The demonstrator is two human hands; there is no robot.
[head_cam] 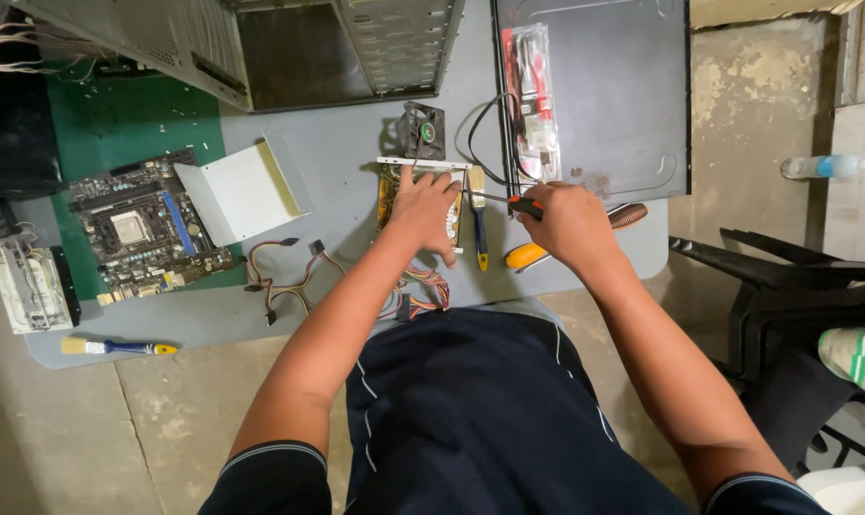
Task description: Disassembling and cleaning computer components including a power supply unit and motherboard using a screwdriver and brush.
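Bench [337,162] crowded around both hands: small fan [423,127] and open computer case [337,48] block the far side, brush [477,215] lies between the hands, cables [289,277] clutter the near-left. Bare strip between white sheet [242,191] and fan passable.

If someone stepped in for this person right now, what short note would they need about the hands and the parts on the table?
Left hand: pressed flat on the small metal-framed unit, holding it steady; nothing in its grip.
Right hand: closed on a screwdriver, tip pointing at the unit's right edge.
Nearby: a small fan just behind the unit, a blue-handled brush beside it, coloured cables in front, a motherboard to the left.
Done: the unit is out on the table.
Left: how many screws remain cannot be seen.
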